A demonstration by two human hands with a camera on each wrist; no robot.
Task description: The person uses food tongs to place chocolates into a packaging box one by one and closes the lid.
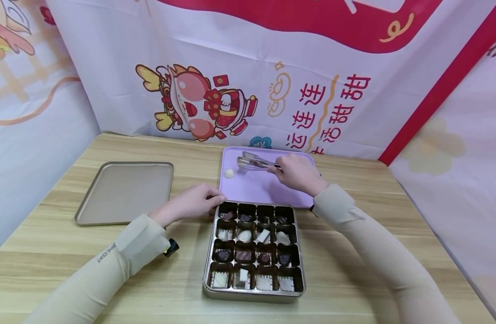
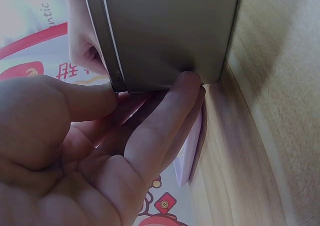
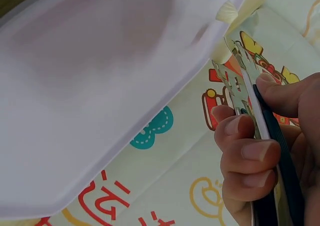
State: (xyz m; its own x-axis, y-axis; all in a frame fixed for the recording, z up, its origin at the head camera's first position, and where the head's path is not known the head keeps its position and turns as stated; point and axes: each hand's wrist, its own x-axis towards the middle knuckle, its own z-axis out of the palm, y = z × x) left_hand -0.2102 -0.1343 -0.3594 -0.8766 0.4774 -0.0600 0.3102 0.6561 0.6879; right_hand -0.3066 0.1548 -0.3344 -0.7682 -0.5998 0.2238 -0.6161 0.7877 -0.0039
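Observation:
A metal tin (image 1: 254, 294) with a divided insert holds rows of dark and white chocolates. My left hand (image 1: 195, 201) grips its far left corner; the left wrist view shows the thumb at the rim and fingers against the tin's side (image 2: 165, 30). My right hand (image 1: 298, 172) holds metal tongs (image 1: 254, 162) above a lilac tray (image 1: 268, 191). On that tray, left of the tongs' heads, lies a cream shell-shaped chocolate (image 1: 229, 173). In the right wrist view, fingers wrap the tongs' dark handle (image 3: 280, 151), and the shell-shaped chocolate (image 3: 227, 11) appears near the tray's edge.
A gold-brown tray (image 1: 128, 191) lies at the left of the wooden table (image 1: 159, 292). Behind the table hangs a printed cloth (image 1: 215, 49). The lilac tray lies directly behind the tin. Two front-right compartments show ridged pale pieces (image 1: 274, 283), their kind unclear.

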